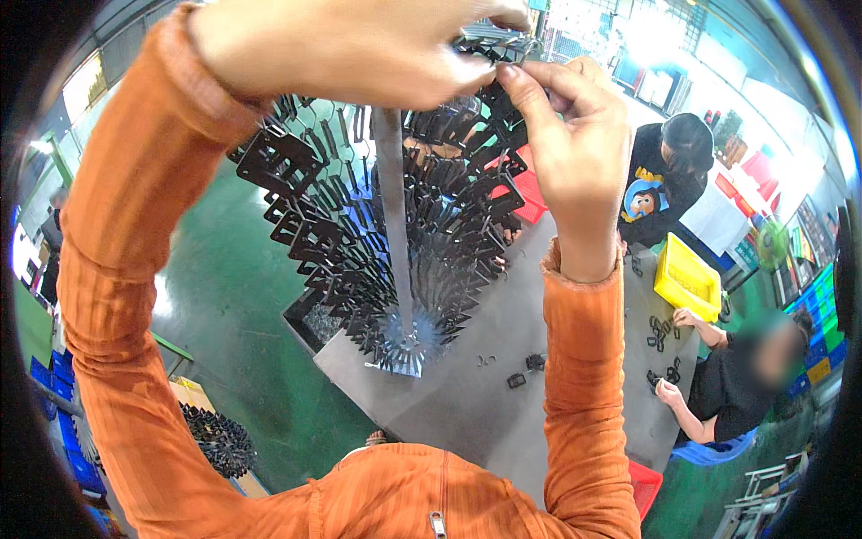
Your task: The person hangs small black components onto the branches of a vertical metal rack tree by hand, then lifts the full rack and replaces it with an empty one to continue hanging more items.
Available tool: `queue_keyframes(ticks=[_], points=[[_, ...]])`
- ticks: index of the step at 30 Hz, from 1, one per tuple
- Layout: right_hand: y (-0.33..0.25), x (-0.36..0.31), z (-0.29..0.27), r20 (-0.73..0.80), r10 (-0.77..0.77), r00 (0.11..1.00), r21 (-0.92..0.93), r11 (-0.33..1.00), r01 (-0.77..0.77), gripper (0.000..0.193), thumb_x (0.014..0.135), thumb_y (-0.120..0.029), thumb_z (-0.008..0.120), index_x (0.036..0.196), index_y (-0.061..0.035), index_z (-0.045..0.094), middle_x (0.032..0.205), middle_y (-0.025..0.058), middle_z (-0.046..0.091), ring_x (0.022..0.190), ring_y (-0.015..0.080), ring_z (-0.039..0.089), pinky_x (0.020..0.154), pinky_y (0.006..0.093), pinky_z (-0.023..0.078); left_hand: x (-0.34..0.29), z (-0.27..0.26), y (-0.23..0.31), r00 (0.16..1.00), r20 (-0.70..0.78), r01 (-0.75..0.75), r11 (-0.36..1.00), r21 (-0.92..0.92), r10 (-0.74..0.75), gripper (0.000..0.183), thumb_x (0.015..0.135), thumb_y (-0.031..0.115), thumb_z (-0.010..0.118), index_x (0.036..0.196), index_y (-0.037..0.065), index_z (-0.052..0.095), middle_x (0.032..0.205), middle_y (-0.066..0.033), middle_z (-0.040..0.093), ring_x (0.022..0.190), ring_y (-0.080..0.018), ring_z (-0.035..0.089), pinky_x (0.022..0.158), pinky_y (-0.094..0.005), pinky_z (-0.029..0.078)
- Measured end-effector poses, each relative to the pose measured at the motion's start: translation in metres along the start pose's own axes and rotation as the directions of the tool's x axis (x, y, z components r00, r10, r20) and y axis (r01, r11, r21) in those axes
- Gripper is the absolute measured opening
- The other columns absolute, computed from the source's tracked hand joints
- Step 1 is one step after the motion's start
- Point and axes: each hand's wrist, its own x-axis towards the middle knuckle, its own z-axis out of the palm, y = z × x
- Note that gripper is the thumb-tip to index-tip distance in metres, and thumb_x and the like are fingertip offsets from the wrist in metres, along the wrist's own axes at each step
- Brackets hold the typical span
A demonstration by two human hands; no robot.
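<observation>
Your rack [391, 207] stands just above the middle of the view, between your forearms, its foot at the near corner of the grey table [476, 413]. It has a flat, dull grey post [401, 269] ringed by tier on tier of thin metal wires, crowded with black parts [292, 162]; some at 10 o'clock look flat and plate-like, with openings. The cluster spreads wide at the top and narrows to a pale, shiny base.

The long axis is upright. From the foot, the post runs up the view to just short of 12 o'clock, with its top end toward you.

Your left hand [359, 49] crosses in front of the post's upper end at 11 o'clock; you have its fingers by the topmost wires, but I cannot tell whether they grip. Your right hand [575, 126], at 1 o'clock, has thumb and forefinger pressed together beside those wires; what lies between the tips is too small to tell.
</observation>
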Motion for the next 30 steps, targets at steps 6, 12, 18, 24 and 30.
queue_keyframes(ticks=[6, 12, 18, 24, 30], points=[[0.003, 0.006, 0.002, 0.014, 0.006, 1.000, 0.074, 0.997, -0.007, 0.018, 0.085, -0.017, 0.078, 0.090, -0.0001, 0.078, 0.079, 0.0093, 0.067, 0.072, 0.0219, 0.063, 0.067, 0.0347, 0.047, 0.004, 0.013, 0.014, 0.986, -0.150, -0.033, 0.961, 0.274, 0.077, 0.014, 0.079, 0.000, 0.059, 0.084, -0.008, 0.070, 0.064, -0.0229, 0.065, 0.057, -0.0381, 0.066, 0.057, -0.0441, 0.056], [0.031, 0.030, -0.038, 0.550, 0.100, 0.829, 0.639, 0.589, -0.495, 0.019, 0.093, -0.019, 0.074, 0.097, -0.0011, 0.080, 0.101, 0.0064, 0.077, 0.097, 0.0165, 0.068, 0.095, 0.0312, 0.047, 0.013, 0.005, 0.020, 0.976, -0.217, 0.060, 0.992, 0.110, -0.035, 0.025, 0.080, -0.006, 0.058, 0.099, -0.005, 0.074, 0.071, -0.0227, 0.067, 0.064, -0.0375, 0.069, 0.059, -0.0413, 0.058], [0.058, 0.048, -0.074, 0.689, 0.149, 0.709, 0.570, 0.492, -0.657, 0.025, 0.099, -0.022, 0.068, 0.106, 0.0015, 0.074, 0.101, 0.0059, 0.073, 0.097, 0.0136, 0.063, 0.090, 0.0282, 0.046, 0.001, 0.003, 0.017, 0.911, -0.337, -0.136, 0.945, 0.298, 0.238, 0.029, 0.079, -0.004, 0.060, 0.105, -0.004, 0.073, 0.083, -0.0253, 0.071, 0.076, -0.0387, 0.071, 0.072, -0.0416, 0.059], [0.077, 0.045, -0.097, 0.679, 0.013, 0.734, 0.652, 0.450, -0.611, 0.025, 0.103, -0.022, 0.062, 0.102, 0.0014, 0.071, 0.104, 0.0053, 0.067, 0.100, 0.0144, 0.058, 0.092, 0.0289, 0.042, 0.013, -0.013, 0.050, 0.943, -0.249, -0.151, 0.950, 0.272, 0.221, 0.031, 0.079, -0.003, 0.062, 0.109, -0.006, 0.072, 0.083, -0.0257, 0.070, 0.078, -0.0389, 0.071, 0.073, -0.0420, 0.059], [0.074, 0.043, -0.106, 0.703, -0.037, 0.711, 0.656, 0.422, -0.626, 0.027, 0.105, -0.024, 0.059, 0.100, 0.0003, 0.069, 0.104, 0.0041, 0.064, 0.101, 0.0153, 0.056, 0.091, 0.0313, 0.042, 0.032, -0.032, 0.074, 0.990, 0.043, 0.125, 0.985, 0.119, -0.131, 0.031, 0.079, -0.004, 0.065, 0.109, -0.007, 0.070, 0.079, -0.0246, 0.070, 0.075, -0.0356, 0.072, 0.071, -0.0406, 0.059]])
